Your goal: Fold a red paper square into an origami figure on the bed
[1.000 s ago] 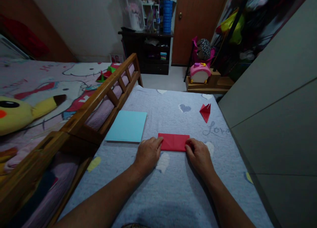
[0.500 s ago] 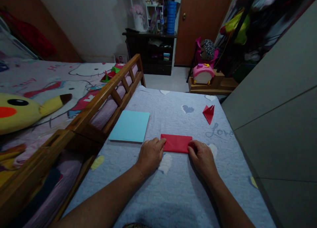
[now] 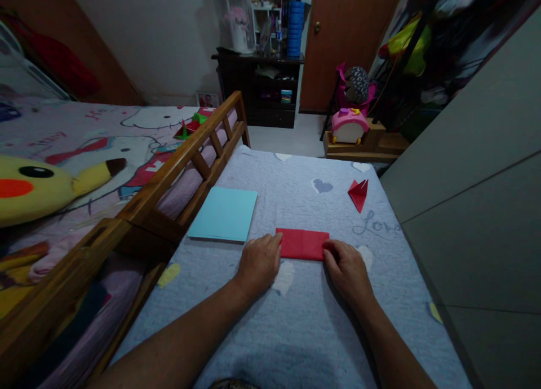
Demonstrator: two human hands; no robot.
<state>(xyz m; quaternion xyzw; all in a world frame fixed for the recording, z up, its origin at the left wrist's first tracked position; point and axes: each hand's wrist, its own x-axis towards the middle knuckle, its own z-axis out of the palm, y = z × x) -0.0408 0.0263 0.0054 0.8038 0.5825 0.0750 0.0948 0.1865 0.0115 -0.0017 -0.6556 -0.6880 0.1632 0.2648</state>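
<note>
A folded red sheet of paper lies flat on the pale blue bedspread, its long sides running left to right. My left hand grips its left end with the fingers closed. At the right end, my right hand pinches the paper's edge between thumb and fingers. A stack of light blue paper rests to the left, beyond my left hand. Farther off at the right sits a small folded red paper shape with pointed tips.
A wooden bed rail runs along the left. Past it, a yellow plush toy lies on another bed. A pale cabinet borders the right side. Beyond the bedspread's far edge stand a dark shelf unit and a pink toy case.
The view has shifted very slightly. Both hands keep hold of the red paper's ends; my left thumb has drawn back a little from the paper's top face.
</note>
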